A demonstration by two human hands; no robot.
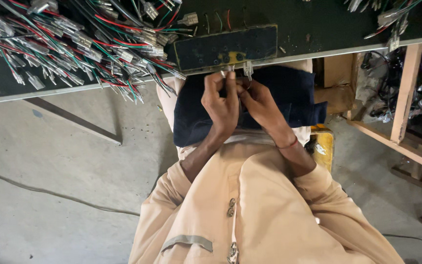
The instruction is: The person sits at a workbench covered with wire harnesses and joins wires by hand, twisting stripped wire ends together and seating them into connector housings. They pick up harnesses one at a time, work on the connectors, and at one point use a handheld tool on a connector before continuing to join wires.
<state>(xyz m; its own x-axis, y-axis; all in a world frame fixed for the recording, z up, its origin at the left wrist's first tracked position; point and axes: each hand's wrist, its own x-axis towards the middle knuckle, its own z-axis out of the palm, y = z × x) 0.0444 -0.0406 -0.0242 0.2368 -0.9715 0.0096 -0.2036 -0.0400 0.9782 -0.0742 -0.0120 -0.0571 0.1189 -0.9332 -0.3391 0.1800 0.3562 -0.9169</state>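
Both hands (pixel 240 100) pinch connector (pixel 248 70), axis vert., terminals up.

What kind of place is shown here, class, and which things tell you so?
Probably a small wiring-assembly workshop. A heap of coloured wires with connectors lies on a dark workbench, and both hands work a small connector at its edge, above a bare concrete floor.

Dark workbench (pixel 313 24) (wire bundles (pixel 74 49), jig plate (pixel 225 46))

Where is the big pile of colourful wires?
In the head view, the pile of wires lies at the upper left on the dark table, left of the dark board and the two hands.
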